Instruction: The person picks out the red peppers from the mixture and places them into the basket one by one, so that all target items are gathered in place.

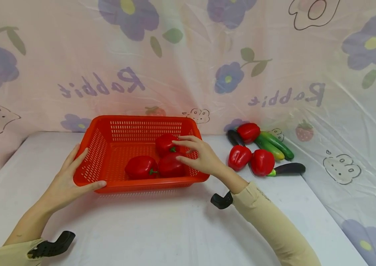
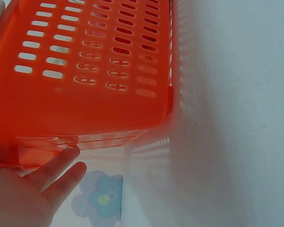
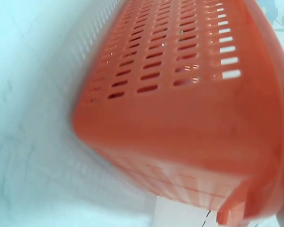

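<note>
An orange-red slotted plastic basket (image 1: pixel 121 186) holds three red bell peppers: one at the front left (image 1: pixel 140 167), one at the front right (image 1: pixel 171 166), and one behind (image 1: pixel 165 143). At the basket's left end is my left hand (image 1: pixel 62 188), its thumb extended over the front rim and its fingers straight along the left rim. My right hand (image 1: pixel 201 157) reaches in over the right rim, fingers and thumb parted above the peppers, gripping none of them. In the right wrist view the basket's outer wall (image 3: pixel 180 127) fills most of the picture, and the fingers are hidden.
Right of the basket lie more red bell peppers (image 1: pixel 262 162), a dark eggplant (image 1: pixel 289 169), another eggplant (image 1: pixel 234 137) behind, and green cucumbers (image 1: pixel 278 145). They rest on a white-covered table (image 1: pixel 161 229). A printed curtain (image 1: pixel 181 74) hangs behind the table and along its right side.
</note>
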